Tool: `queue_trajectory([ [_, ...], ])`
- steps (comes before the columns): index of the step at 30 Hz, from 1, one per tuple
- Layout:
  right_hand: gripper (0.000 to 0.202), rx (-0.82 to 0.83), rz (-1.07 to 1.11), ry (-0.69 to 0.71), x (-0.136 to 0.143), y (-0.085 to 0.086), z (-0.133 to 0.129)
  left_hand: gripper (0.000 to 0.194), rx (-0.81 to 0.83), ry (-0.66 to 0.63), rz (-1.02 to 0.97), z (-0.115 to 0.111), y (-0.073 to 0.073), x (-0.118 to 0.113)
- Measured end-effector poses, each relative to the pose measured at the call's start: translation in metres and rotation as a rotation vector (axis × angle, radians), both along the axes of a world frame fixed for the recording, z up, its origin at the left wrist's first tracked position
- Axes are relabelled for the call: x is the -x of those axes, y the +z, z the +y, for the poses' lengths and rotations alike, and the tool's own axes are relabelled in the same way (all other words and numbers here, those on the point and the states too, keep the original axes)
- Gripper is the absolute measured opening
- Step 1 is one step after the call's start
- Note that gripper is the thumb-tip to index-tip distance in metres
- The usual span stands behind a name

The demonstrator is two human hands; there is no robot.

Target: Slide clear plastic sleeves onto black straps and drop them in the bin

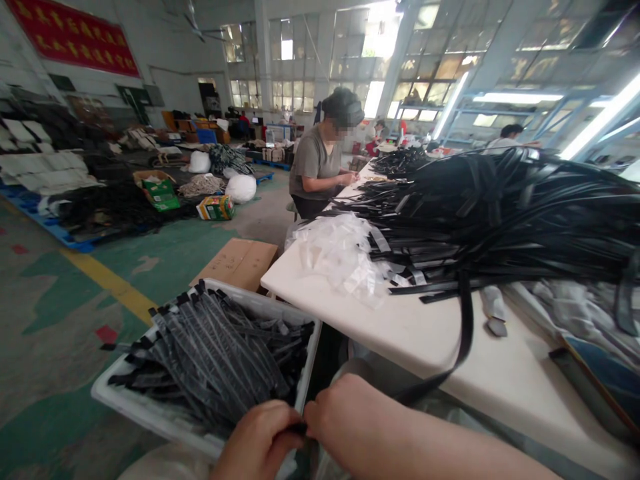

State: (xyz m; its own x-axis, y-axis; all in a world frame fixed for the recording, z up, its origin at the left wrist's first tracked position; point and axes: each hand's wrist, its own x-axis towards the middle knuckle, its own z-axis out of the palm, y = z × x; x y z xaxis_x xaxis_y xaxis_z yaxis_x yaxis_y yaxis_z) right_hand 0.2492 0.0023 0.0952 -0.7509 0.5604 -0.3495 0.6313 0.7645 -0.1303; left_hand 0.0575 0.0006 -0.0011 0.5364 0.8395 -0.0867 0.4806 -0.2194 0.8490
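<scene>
My left hand (260,437) is closed, thumb and fingers pinching a small dark end of a black strap (300,429). Right against it, my right hand (337,410) is also closed on that dark piece, its fingers curled and mostly hidden. A long black strap (467,320) hangs from the pile over the table edge and runs down behind my right forearm; whether it is the same strap is hidden. Just beyond my hands stands a white plastic crate (117,400) filled with bundled black straps (215,353) in clear film.
A big heap of black straps (500,207) covers the white table (320,313), beside clear plastic sleeves (345,253). A cardboard box (240,260) sits behind the crate. Another person (320,160) works along the table's left side. Pallets (75,240) stand at far left.
</scene>
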Motion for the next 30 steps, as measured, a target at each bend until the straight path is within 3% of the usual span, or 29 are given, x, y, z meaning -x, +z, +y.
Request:
queue_trajectory([
  [2,0.01,-0.02,0.029,-0.034,-0.001,-0.002,0.0,0.032,0.16,0.147,-0.078,-0.001,-0.005,0.005],
  [5,0.023,-0.018,0.104,-0.154,-0.006,-0.001,0.0,0.039,0.325,0.325,-0.261,-0.001,-0.001,0.016],
  [7,0.026,0.01,0.128,-0.212,-0.008,0.002,0.001,0.036,0.341,0.362,-0.321,0.0,0.007,0.02],
  [11,0.025,0.057,0.134,-0.191,-0.005,0.004,0.004,0.029,0.294,0.338,-0.26,-0.001,0.02,0.014],
  [15,0.022,0.071,0.136,-0.156,0.001,-0.005,0.005,0.017,0.201,0.235,-0.177,-0.001,0.022,0.005],
  [18,0.022,0.079,0.131,-0.245,-0.01,-0.011,0.007,0.02,0.104,0.261,-0.093,0.004,0.015,0.015],
  [20,0.025,0.07,0.14,-0.336,-0.023,-0.013,0.009,0.02,-0.046,0.293,-0.012,0.007,0.01,0.027],
  [22,0.025,0.066,0.162,-0.371,-0.034,-0.014,0.01,0.02,-0.229,0.245,0.077,0.009,0.006,0.034],
  [26,0.026,0.093,0.195,-0.34,-0.032,-0.013,0.009,0.028,-0.534,0.124,0.379,0.006,-0.002,0.025],
  [30,0.028,0.119,0.213,-0.326,-0.022,-0.01,0.007,0.022,-0.646,0.124,0.571,0.006,-0.003,0.018],
])
